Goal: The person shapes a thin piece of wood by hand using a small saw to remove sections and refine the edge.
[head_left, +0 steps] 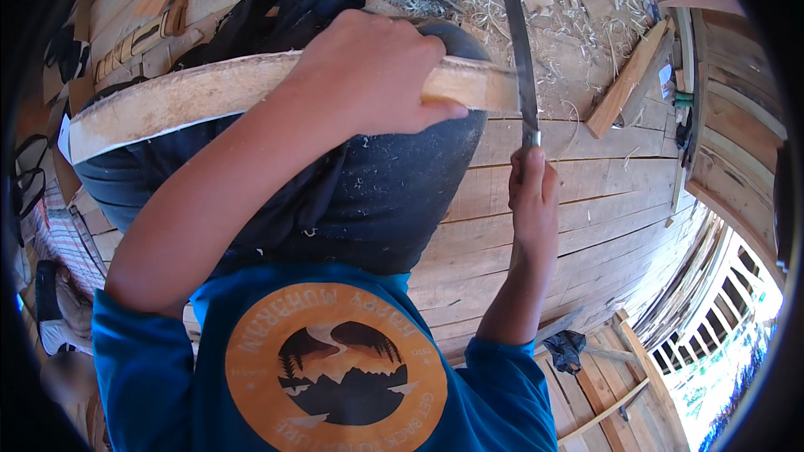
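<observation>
A pale wooden board (201, 90) with a rough, fibrous upper edge lies across my dark-trousered lap. My left hand (368, 71) is closed over it near its right end, fingers on the far side and thumb along the near face. To the right, my right hand (533, 192) is wrapped round the handle of a machete (521, 42), its grip mostly hidden in my fist. The long dark blade points away from me and stands right at the board's right end; whether it touches the wood I cannot tell.
Curled shavings (578, 42) litter the plank floor (553, 172) ahead. A loose wood block (628, 84) lies at the right, and a black plastic bag (566, 349) at the lower right. At the far left, another person's foot (54, 305) shows near a checked cloth (63, 234).
</observation>
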Tool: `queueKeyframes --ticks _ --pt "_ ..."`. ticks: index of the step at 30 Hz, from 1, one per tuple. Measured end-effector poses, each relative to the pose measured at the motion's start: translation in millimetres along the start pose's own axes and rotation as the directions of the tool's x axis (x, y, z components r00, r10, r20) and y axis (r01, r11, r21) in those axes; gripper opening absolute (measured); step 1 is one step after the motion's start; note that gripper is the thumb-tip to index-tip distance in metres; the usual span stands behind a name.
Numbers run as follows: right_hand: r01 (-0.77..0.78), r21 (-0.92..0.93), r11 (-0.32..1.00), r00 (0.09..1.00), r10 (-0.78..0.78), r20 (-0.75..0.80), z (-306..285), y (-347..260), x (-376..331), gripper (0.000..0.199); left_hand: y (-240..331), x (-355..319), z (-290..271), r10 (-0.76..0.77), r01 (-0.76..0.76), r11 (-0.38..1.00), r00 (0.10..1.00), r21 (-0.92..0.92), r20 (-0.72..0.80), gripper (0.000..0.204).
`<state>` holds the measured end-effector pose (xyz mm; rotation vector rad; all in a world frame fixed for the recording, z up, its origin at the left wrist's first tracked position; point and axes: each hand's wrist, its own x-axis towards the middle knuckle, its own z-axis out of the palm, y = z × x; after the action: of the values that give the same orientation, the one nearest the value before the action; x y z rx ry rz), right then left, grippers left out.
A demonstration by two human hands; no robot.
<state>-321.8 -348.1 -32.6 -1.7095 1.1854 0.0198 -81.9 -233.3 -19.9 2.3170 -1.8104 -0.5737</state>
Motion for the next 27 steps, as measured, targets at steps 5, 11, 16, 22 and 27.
queueKeyframes --ticks 5,11,16,22,27 --pt "-0.057 0.079 0.995 0.998 0.056 0.016 4 20 -42 0.05 5 -8 4 0.036 -0.036 0.999 0.999 0.0 0.007 0.061" --pt "-0.119 0.093 0.989 0.991 0.123 -0.044 7 20 -63 0.052 4 -1 -1 -0.029 0.03 1.0 0.996 -0.009 0.086 0.06" --pt "-0.158 0.092 0.983 0.985 0.164 -0.061 6 33 -77 0.055 6 -1 -1 -0.008 0.009 1.0 0.998 -0.014 0.068 0.06" --pt "-0.066 0.015 0.998 0.994 0.067 -0.088 18 15 -35 0.056 7 1 3 -0.025 0.023 0.999 0.998 0.029 0.053 0.06" --pt "-0.158 0.148 0.976 0.979 0.175 -0.105 5 42 -105 0.048 9 3 -3 -0.052 0.047 0.997 0.994 0.056 0.099 0.06"
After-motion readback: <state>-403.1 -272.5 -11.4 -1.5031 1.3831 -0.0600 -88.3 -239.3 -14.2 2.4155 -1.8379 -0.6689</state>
